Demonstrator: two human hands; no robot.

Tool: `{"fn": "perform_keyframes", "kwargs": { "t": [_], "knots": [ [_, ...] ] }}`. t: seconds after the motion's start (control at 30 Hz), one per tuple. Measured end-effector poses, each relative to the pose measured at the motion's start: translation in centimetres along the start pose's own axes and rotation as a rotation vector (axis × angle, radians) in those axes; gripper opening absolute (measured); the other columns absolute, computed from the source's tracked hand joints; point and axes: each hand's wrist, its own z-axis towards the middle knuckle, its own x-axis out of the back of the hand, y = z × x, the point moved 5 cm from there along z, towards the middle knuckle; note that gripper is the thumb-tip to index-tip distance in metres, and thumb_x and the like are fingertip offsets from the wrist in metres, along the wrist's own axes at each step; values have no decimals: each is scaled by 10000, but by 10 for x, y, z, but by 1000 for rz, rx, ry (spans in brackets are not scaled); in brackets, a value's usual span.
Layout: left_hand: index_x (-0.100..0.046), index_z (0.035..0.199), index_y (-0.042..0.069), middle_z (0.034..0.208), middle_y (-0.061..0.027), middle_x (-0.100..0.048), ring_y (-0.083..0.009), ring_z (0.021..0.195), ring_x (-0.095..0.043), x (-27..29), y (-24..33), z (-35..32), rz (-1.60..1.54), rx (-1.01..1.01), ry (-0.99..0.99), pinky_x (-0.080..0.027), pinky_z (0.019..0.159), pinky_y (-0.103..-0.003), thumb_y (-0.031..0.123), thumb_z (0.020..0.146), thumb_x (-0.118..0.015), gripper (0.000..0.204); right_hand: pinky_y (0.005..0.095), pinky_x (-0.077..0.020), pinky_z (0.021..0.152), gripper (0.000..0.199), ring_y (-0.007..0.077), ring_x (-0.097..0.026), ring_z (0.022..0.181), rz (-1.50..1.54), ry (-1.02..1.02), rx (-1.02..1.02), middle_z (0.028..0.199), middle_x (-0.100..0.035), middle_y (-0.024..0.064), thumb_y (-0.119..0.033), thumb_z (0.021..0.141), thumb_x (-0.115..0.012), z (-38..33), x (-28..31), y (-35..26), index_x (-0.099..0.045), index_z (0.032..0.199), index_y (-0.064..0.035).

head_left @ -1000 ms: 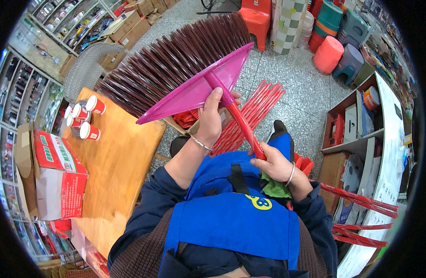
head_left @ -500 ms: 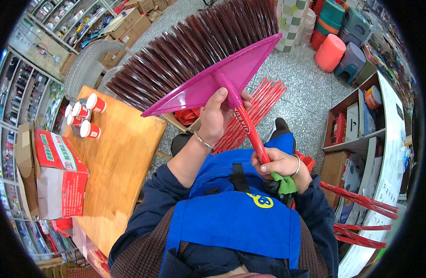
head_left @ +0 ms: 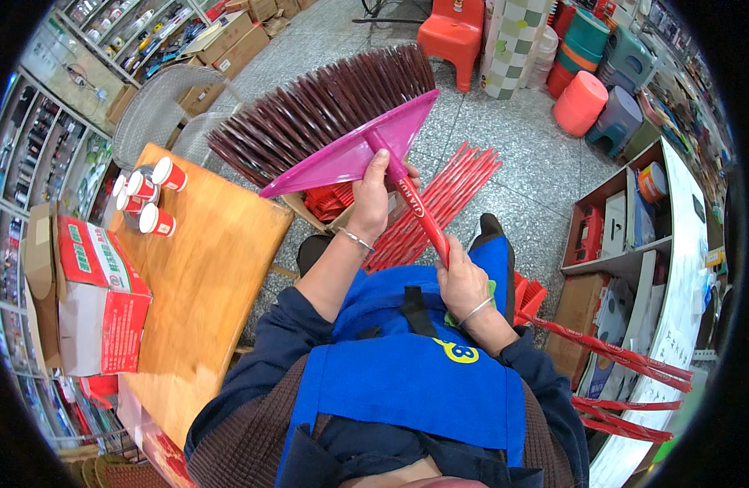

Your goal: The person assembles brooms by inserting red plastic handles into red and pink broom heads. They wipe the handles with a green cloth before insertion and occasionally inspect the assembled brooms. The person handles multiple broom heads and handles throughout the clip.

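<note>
A broom (head_left: 334, 167) with a magenta head and dark brown bristles is held out in front of me, bristles pointing up and away. My left hand (head_left: 374, 195) wraps round the magenta collar where the head meets the red handle, thumb on top. Around the lower end of that handle my right hand (head_left: 464, 281) is closed, thumb along it. A bit of green cloth (head_left: 492, 290) shows beside the right hand, mostly hidden. Beneath the broom, a bundle of red sticks (head_left: 464, 195) lies on the speckled floor.
To the left, a wooden table (head_left: 220, 244) carries paper cups (head_left: 157, 220) and an opened carton (head_left: 106, 293). A white-topped shelf unit (head_left: 675, 244) stands at right, with more red sticks (head_left: 618, 350) jutting near it. Farther off are a red stool (head_left: 453, 37) and stacked plastic stools (head_left: 580, 104).
The broom has moved lower and farther from me, its head now appearing smaller. My right hand has turned and shifted up and slightly left; the green cloth is now mostly hidden.
</note>
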Motion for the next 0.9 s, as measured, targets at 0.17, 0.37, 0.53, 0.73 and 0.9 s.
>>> {"fn": "perform_keyframes", "kwargs": {
  "t": [0.17, 0.37, 0.53, 0.73, 0.9],
  "knots": [
    [-606, 1017, -35, 935, -145, -666, -199, 798, -658, -3, 10, 0, 192, -32, -176, -533, 767, -341, 353, 1011, -339, 472, 503, -498, 606, 304, 405, -626, 714, 43, -50, -13, 845, -633, 218, -193, 852, -615, 4, -1, 5, -453, 1073, -62],
    [-604, 1045, -41, 985, -151, -657, -199, 857, -649, -2, 11, -5, 149, 27, -270, -522, 804, -342, 355, 1003, -340, 477, 506, -480, 588, 273, 405, -621, 688, 99, -83, 19, 769, -623, 220, -194, 842, -627, 4, 4, 2, -460, 1013, -62],
    [-606, 1038, -42, 980, -150, -660, -204, 848, -650, -4, 11, -6, 109, -1, -264, -523, 800, -344, 359, 989, -361, 473, 518, -461, 623, 267, 423, -610, 721, 151, -210, -30, 764, -615, 234, -185, 838, -624, 4, 4, 7, -465, 1006, -52],
    [-601, 1034, -46, 957, -163, -663, -216, 829, -652, -9, 18, -10, 38, -9, -267, -530, 785, -354, 334, 978, -374, 446, 386, -459, 626, 249, 280, -599, 717, 556, -404, 46, 790, -594, 143, -151, 846, -631, 10, 14, 1, -520, 1026, -18],
    [-564, 1080, -55, 967, -175, -656, -226, 818, -651, -16, 25, -16, -64, -14, -283, -537, 763, -362, 336, 969, -396, 440, 248, -425, 560, 207, 96, -503, 626, 949, -870, -151, 735, -504, 9, -128, 869, -625, 10, 20, 3, -522, 1017, -27]
  ]
}}
